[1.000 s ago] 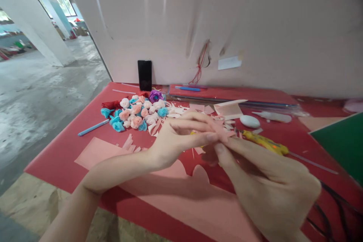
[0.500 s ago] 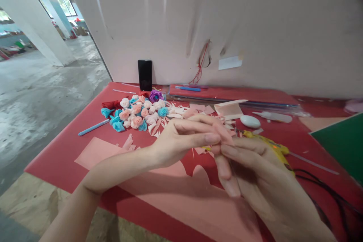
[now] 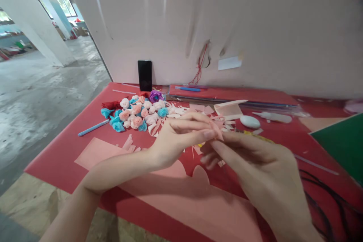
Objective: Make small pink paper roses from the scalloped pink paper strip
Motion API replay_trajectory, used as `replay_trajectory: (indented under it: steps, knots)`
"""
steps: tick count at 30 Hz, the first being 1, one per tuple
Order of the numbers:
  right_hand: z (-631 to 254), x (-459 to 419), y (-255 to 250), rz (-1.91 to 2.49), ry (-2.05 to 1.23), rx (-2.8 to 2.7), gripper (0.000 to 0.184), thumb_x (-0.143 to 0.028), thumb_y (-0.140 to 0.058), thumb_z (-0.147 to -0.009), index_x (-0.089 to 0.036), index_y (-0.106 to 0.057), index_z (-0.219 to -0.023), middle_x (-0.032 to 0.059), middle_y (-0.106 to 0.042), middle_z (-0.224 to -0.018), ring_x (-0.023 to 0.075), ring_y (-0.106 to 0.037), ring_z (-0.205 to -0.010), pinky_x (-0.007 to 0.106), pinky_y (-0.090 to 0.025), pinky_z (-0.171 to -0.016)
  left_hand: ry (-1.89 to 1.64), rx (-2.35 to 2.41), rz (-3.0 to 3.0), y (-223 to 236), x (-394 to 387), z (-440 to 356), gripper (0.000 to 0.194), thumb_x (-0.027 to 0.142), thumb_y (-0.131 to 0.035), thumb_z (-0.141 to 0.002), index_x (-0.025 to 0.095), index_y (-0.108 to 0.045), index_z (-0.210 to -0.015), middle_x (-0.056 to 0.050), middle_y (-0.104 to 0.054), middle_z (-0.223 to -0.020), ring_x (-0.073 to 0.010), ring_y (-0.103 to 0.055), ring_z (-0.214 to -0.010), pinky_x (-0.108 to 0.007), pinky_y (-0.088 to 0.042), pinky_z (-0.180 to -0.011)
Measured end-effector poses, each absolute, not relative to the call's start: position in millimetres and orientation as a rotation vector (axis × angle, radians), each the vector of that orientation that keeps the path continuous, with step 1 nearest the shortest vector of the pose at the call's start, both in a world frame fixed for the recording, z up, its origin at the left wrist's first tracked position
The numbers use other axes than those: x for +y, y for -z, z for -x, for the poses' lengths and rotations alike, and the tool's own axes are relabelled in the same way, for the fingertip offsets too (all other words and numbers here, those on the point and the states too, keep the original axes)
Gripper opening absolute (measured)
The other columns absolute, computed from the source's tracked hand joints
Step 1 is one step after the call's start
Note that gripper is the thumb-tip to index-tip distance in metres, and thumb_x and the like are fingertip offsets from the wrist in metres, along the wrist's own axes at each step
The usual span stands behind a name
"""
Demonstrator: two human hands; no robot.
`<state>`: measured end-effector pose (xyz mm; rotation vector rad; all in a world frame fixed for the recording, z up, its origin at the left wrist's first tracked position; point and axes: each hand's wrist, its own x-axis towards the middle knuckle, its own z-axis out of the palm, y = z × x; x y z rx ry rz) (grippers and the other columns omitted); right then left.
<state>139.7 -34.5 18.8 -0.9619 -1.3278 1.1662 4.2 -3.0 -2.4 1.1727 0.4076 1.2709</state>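
A small curled piece of pink paper point(image 3: 217, 131) is held up over the table, between the fingertips of both hands. My left hand point(image 3: 178, 138) pinches it from the left between thumb and fingers. From the right, my right hand point(image 3: 263, 166) closes thumb and index finger at its lower end, with the other fingers curled beneath. Below them lies a large pink paper sheet point(image 3: 204, 204) with a wavy cut edge. Pink and white paper scraps lie behind the hands. A yellow glue gun point(image 3: 258, 136) is mostly hidden by my right hand.
Blue, pink and white paper flowers point(image 3: 136, 111) are heaped at the back left, near a purple flower point(image 3: 155, 96). A phone point(image 3: 145, 75) leans on the board. A blue pen point(image 3: 93, 127), white oval object point(image 3: 250, 121), glue bottle point(image 3: 276, 117) and black cable point(image 3: 320, 200) surround the work.
My right hand has turned and its lower fingers have curled in under the paper. The pinched paper has shifted slightly left and down. My left hand has barely moved.
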Motion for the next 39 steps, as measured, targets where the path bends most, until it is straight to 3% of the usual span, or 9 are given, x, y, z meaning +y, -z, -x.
replay_trajectory:
  steps: [4,8,16,19,24,29,32,35,39]
  knots:
    - [-136,-42,-15,1.085,-0.484,-1.569,0.019,-0.013,-0.062,-0.076,-0.031,-0.068,-0.074,-0.0079,-0.07,-0.066,0.0104,-0.064,-0.055,0.021,-0.052,-0.056,-1.291,0.438,-1.182,2,-3,-5,0.012,0.02,-0.069,-0.078,0.027,-0.076,-0.07,0.0,-0.062,-0.081,-0.0097,-0.056,-0.085,-0.019,-0.049,-0.075]
    - [-136,-42,-14,1.068,-0.279,-1.676,0.019,-0.014,-0.059,-0.079,-0.028,-0.067,-0.071,-0.006,-0.068,-0.06,0.0119,-0.063,-0.051,0.024,-0.051,-0.053,-1.302,0.429,-1.141,1,-4,-6,0.011,0.019,-0.072,-0.074,0.024,-0.076,-0.065,0.0,-0.059,-0.078,-0.0085,-0.055,-0.077,-0.017,-0.048,-0.063]
    - [-140,-36,-24,0.99,-1.199,-1.403,0.022,-0.021,-0.064,-0.078,-0.023,-0.067,-0.056,-0.0038,-0.064,-0.049,0.009,-0.059,-0.041,0.015,-0.05,-0.042,-1.243,0.374,-1.024,-2,-5,-8,0.007,0.023,-0.075,-0.071,0.024,-0.075,-0.064,0.0,-0.061,-0.077,-0.0083,-0.058,-0.072,-0.018,-0.048,-0.062]
    - [-142,-33,-25,0.93,-1.478,-1.303,0.026,-0.022,-0.065,-0.078,-0.021,-0.067,-0.052,-0.0021,-0.062,-0.048,0.0086,-0.059,-0.041,0.014,-0.05,-0.044,-1.235,0.34,-1.087,-2,-3,-8,0.008,0.024,-0.073,-0.073,0.025,-0.075,-0.065,0.0,-0.063,-0.076,-0.0105,-0.059,-0.08,-0.02,-0.05,-0.075]
    - [-141,-27,-23,0.712,-1.822,-1.064,0.011,-0.023,-0.072,-0.07,-0.021,-0.073,-0.06,-0.0025,-0.062,-0.045,0.0054,-0.055,-0.034,0.01,-0.046,-0.039,-1.241,0.351,-1.196,-2,-1,-7,0.014,0.032,-0.072,-0.073,0.025,-0.073,-0.061,-0.002,-0.064,-0.077,-0.0152,-0.06,-0.083,-0.028,-0.05,-0.084]
    - [-141,-24,-20,0.604,-2.026,-0.993,0.01,-0.027,-0.07,-0.074,-0.021,-0.074,-0.066,-0.0038,-0.063,-0.046,0.0019,-0.054,-0.033,0.004,-0.041,-0.037,-1.265,0.41,-1.157,-3,-4,-6,0.012,0.032,-0.074,-0.071,0.023,-0.074,-0.063,-0.002,-0.063,-0.078,-0.0161,-0.06,-0.088,-0.029,-0.051,-0.084]
    - [-141,-26,-21,0.707,-1.857,-1.085,0.009,-0.026,-0.072,-0.071,-0.022,-0.072,-0.063,-0.0029,-0.065,-0.05,0.0059,-0.057,-0.036,0.011,-0.048,-0.04,-1.288,0.445,-1.131,-2,-5,-5,0.008,0.029,-0.076,-0.07,0.024,-0.075,-0.064,-0.002,-0.062,-0.078,-0.0129,-0.059,-0.082,-0.024,-0.051,-0.076]
    - [-140,-32,-20,0.908,-1.371,-1.273,0.008,-0.023,-0.07,-0.073,-0.025,-0.072,-0.065,-0.0027,-0.065,-0.052,0.0103,-0.059,-0.042,0.018,-0.051,-0.041,-1.281,0.448,-1.16,-1,-5,-5,0.007,0.022,-0.073,-0.073,0.026,-0.076,-0.069,-0.001,-0.062,-0.081,-0.0108,-0.058,-0.08,-0.02,-0.05,-0.068]
    - [-139,-37,-16,0.981,-0.713,-1.59,0.016,-0.018,-0.063,-0.077,-0.03,-0.069,-0.07,-0.0038,-0.065,-0.055,0.0137,-0.058,-0.045,0.025,-0.05,-0.045,-1.305,0.473,-1.193,-1,-5,-4,0.012,0.018,-0.071,-0.073,0.027,-0.076,-0.07,0.0,-0.062,-0.08,-0.0114,-0.057,-0.083,-0.023,-0.049,-0.078]
